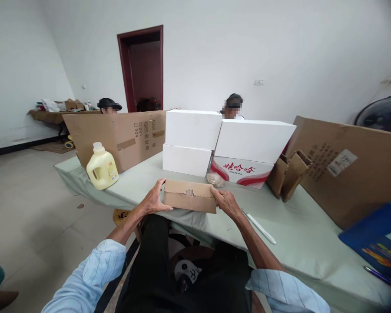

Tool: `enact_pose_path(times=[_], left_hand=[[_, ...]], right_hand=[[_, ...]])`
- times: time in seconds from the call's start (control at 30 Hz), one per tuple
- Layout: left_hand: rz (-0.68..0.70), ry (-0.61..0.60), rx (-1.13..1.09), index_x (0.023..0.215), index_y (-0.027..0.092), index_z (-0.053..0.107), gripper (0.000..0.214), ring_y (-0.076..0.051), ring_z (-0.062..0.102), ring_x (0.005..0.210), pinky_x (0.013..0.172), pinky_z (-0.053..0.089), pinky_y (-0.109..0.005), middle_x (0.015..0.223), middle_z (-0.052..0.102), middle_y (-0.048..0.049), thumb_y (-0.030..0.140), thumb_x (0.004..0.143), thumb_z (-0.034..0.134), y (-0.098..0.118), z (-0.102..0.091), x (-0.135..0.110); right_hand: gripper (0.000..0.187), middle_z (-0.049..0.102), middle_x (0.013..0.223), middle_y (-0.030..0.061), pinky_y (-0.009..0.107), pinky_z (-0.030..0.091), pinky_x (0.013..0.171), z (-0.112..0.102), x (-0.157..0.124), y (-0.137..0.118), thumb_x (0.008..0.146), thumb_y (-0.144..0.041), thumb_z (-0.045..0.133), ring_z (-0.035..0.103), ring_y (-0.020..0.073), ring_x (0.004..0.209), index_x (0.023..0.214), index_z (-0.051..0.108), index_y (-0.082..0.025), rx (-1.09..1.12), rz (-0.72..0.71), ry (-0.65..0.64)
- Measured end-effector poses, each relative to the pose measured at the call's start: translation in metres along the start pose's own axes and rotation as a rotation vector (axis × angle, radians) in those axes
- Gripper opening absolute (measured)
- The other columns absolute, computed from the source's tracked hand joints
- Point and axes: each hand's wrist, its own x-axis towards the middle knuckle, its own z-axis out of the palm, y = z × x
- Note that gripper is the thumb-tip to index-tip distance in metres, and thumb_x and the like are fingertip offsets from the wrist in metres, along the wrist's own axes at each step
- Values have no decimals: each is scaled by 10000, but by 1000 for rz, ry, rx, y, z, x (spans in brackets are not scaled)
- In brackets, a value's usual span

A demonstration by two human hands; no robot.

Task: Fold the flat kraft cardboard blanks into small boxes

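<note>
A small brown cardboard box (189, 201) lies at the near edge of the cloth-covered table (228, 221), with a torn strip along its upper face. My left hand (155, 199) grips its left end, thumb along the near side and fingers at the far corner. At the opposite end, my right hand (226, 201) is closed on the box's right edge, its fingertips partly hidden. Just beyond the box sits a crumpled clear plastic bundle (216, 179). To the right of my right forearm lies a slim white tool (259, 227), perhaps a knife; its kind is unclear.
White boxes (192, 130) stand stacked behind, beside a red-and-white printed carton (241, 171). A yellow jug (102, 167) is at left, before a large cardboard sheet (124, 139). Folded cardboard (291, 174), a blue container (378, 239) and a pen (382, 278) are at right. Two people sit beyond.
</note>
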Motion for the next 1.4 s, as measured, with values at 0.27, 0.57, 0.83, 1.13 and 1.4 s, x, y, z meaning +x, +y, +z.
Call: enact_pose_path(times=[0.27,0.57,0.83,1.13,1.4], left_hand=[[61,-20,182,1657,229,338,1205,-413,428,1503,1261,399,-601,1585,418,-192,420,645,963,19,4,-6],[100,-33,260,1653,249,385,1208,-444,395,1489,1225,425,-610,1591,342,-195,333,606,983,28,9,-9],[70,-23,223,1564,288,533,1085,-397,489,1419,1187,493,-546,1563,316,-137,285,578,986,34,0,-19],[59,13,176,1492,274,603,992,-418,441,1488,1207,467,-582,1585,312,-144,261,582,997,22,-13,-20],[84,-3,189,1509,238,573,977,-437,338,1561,1248,416,-610,1639,249,-186,310,629,992,22,-13,-20]], right_hand=[[662,592,597,50,312,360,576,3,7,8,958,-763,374,581,235,640,553,488,-251,-79,-15,84],[647,618,626,61,324,381,602,5,14,10,969,-741,365,597,249,663,592,551,-249,-99,-8,93],[654,613,646,47,310,348,604,10,-2,0,992,-732,366,575,220,673,624,561,-228,-117,-63,95],[364,752,1075,127,348,473,834,-14,-26,75,1017,-429,483,671,277,1005,976,761,-198,-543,10,175],[373,689,1281,241,517,556,944,-58,-55,172,1019,-391,506,635,400,1243,1118,756,-133,-870,405,24]])
